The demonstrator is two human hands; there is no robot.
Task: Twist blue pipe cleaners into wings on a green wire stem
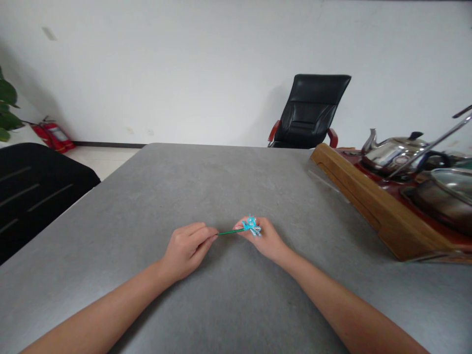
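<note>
Just above the grey table (206, 187), a small artificial flower (251, 226) with light-blue, beaded-looking petals is held sideways between my hands. Its thin green stem (230, 231) runs left from the bloom. My left hand (190, 248) pinches the stem's far end between thumb and fingertips. Around the bloom's base, my right hand (267, 238) has its fingers closed, with the blue petals lying in front of them. The right fingertips are partly hidden behind the flower.
A wooden tea tray (368, 206) on the right carries a steel kettle (396, 152) and a glass-lidded pot (446, 191). Beyond the table stands a black chair (311, 110). To the left are another black chair (40, 187), a red fire extinguisher (53, 135) and plant leaves (7, 105).
</note>
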